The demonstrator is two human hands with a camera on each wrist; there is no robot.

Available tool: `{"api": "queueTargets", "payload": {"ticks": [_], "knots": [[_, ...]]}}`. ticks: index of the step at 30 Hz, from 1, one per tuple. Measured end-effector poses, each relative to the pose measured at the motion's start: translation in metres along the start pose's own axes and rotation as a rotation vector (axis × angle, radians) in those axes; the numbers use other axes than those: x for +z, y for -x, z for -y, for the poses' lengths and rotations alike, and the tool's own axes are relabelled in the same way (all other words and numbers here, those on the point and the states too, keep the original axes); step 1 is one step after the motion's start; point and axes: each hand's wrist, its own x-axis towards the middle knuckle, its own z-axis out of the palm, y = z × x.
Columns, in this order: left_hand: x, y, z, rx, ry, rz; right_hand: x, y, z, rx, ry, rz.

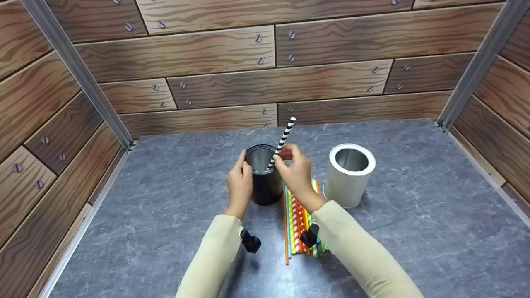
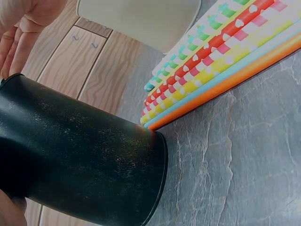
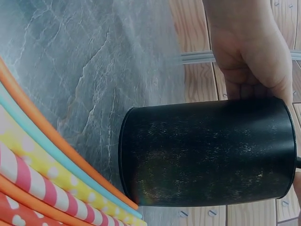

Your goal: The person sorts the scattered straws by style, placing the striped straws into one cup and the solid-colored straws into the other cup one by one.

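Note:
A black can (image 1: pixel 267 188) stands upright on the table with its mouth open at the top. My left hand (image 1: pixel 240 182) holds the can's left side near the rim, with the thumb on the near side and the fingers reaching behind. Between the thumb and fingers of my right hand (image 1: pixel 297 170) is a black-and-white striped straw (image 1: pixel 286 133), pinched near its lower part. The straw leans to the right, its lower end at the can's mouth, inside the near rim. How deep its tip sits cannot be made out.
Several colourful paper straws (image 1: pixel 295 223) lie side by side just right of the black can, partly under my right forearm. A white can (image 1: pixel 348 188) with an open top stands farther right. Wood-patterned walls (image 1: pixel 223 54) enclose the grey marbled table (image 1: pixel 165 198).

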Motion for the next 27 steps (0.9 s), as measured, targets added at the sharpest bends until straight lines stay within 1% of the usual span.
{"api": "queueTargets", "payload": {"ticks": [7, 13, 16, 23, 27], "knots": [[0.001, 0.000, 0.000, 0.005, -0.003, -0.017, 0.000, 0.001, 0.000, -0.027, 0.022, 0.000], [0.001, 0.000, 0.000, -0.011, 0.002, -0.018, 0.000, 0.001, -0.001, -0.022, 0.008, -0.002], [0.001, 0.001, 0.000, -0.010, 0.005, -0.016, -0.002, 0.001, -0.002, -0.006, -0.006, -0.002], [0.001, 0.001, 0.000, -0.015, -0.009, 0.000, -0.014, 0.003, 0.000, 0.082, -0.115, 0.016], [0.000, 0.000, -0.001, -0.020, -0.009, 0.002, -0.024, 0.003, 0.000, 0.078, -0.119, 0.006]]}}
